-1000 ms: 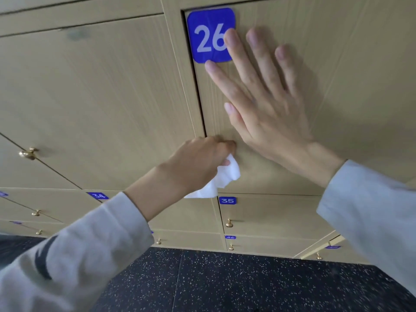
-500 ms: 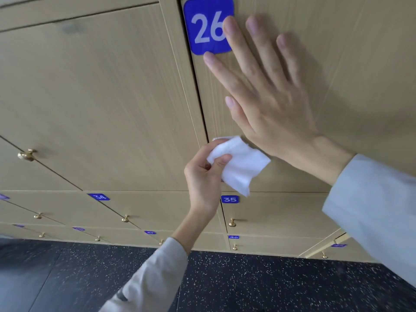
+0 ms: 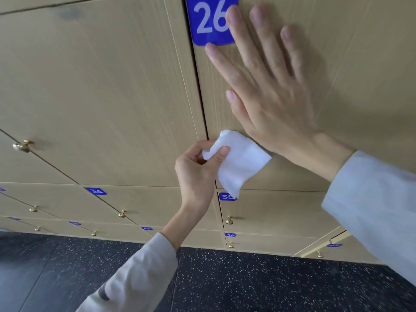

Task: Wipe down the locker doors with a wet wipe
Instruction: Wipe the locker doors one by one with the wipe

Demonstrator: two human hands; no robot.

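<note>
left hand point(image 3: 198, 172) pinches wet wipe point(image 3: 238, 163) at door 26 point(image 3: 337, 52) edge | right hand point(image 3: 270, 91) flat, fingers straight, on door | progress: wiping under way, lower doors probably left

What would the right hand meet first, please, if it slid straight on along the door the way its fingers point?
Probably the blue 26 number plate: the right hand lies flat on the locker door, and one fingertip already overlaps the plate's edge.
</note>
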